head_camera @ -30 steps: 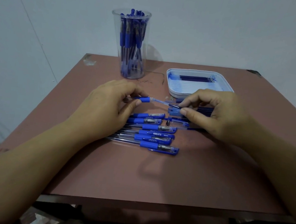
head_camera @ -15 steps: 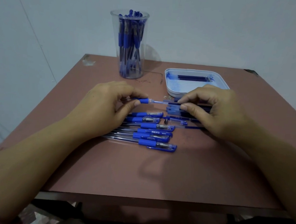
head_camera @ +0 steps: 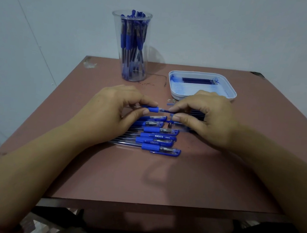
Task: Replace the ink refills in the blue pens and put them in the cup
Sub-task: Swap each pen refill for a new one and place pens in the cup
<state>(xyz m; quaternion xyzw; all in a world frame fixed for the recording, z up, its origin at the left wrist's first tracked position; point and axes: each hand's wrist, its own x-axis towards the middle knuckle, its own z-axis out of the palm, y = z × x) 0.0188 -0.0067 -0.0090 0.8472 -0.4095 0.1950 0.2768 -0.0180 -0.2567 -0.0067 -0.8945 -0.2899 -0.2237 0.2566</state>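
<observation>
Passing over the row of blue pens (head_camera: 158,138) lying side by side on the near desk (head_camera: 161,183); just beyond, gripping one pen (head_camera: 153,109) by its blue sleeve in the left hand (head_camera: 110,112) and pinching the thin end (head_camera: 165,110) poking from it, probably the refill, in the fingers (head_camera: 179,117) of the right hand (head_camera: 205,119). Doing this well likely meaning keeping the barrel level and still, sliding straight along its axis, never bending the tube. Leaving for later the tray (head_camera: 231,94) of refills (head_camera: 199,81) and, farthest, the cup (head_camera: 131,29) already holding many pens.
</observation>
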